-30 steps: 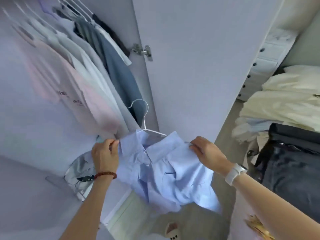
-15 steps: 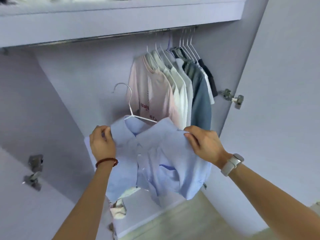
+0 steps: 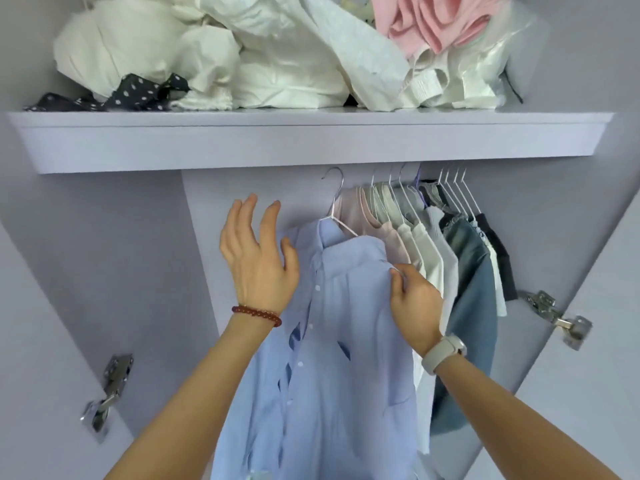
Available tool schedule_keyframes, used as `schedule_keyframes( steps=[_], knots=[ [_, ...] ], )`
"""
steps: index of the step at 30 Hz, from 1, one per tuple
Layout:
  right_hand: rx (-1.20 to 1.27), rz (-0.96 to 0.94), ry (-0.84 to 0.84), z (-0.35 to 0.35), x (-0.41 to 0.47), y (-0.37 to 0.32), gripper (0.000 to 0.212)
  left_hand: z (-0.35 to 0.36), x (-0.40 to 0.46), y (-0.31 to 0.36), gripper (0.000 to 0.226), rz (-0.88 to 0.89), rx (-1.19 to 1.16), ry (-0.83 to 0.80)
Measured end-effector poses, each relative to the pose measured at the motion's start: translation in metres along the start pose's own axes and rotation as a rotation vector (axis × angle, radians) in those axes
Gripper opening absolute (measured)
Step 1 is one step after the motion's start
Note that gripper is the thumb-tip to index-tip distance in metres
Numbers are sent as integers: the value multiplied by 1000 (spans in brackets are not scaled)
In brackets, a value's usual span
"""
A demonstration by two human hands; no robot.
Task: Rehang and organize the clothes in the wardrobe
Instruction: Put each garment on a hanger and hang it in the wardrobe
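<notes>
Above my fingers, the shelf runs across the wardrobe, heaped with crumpled white clothes, a pink garment and a dark spotted cloth. Under it, between my two hands, the blue shirt hangs on a white hanger, its hook up by the shelf's underside; I cannot see the rail itself. Just right of my right fingers hangs the row of shirts, pink, white, then blue-grey and dark. My left hand, a red bead bracelet on its wrist, is raised beside the shirt's left shoulder, fingers spread and holding nothing. My right hand, a pale watch on its wrist, pinches the shirt's right shoulder.
</notes>
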State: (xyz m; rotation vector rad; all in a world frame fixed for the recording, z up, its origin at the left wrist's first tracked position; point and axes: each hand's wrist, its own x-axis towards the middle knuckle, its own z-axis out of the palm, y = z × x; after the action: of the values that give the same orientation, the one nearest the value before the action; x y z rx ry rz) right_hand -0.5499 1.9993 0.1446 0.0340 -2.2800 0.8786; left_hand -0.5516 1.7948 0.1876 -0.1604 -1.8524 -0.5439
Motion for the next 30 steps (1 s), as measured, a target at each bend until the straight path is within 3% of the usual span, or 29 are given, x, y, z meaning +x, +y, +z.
schedule_keyframes(
  steps=[4, 7, 15, 24, 27, 30],
  knots=[
    [90, 118, 76, 19, 49, -9, 24, 21, 47, 18, 65, 214, 248, 32],
    [136, 193, 133, 33, 78, -12, 25, 39, 63, 14, 72, 225, 392, 7],
    [72, 244, -9, 68, 76, 4, 23, 49, 64, 2, 81, 242, 478, 29],
    [90, -38, -173, 43, 52, 25, 46, 33, 47, 15, 75, 162, 396, -98],
    [-61, -182, -138, 18, 23, 31, 52, 30, 6, 22, 70, 111, 315, -218],
    [-208, -208, -118, -4, -22, 45, 50, 28, -51, 29, 63, 71, 269, -410]
  ],
)
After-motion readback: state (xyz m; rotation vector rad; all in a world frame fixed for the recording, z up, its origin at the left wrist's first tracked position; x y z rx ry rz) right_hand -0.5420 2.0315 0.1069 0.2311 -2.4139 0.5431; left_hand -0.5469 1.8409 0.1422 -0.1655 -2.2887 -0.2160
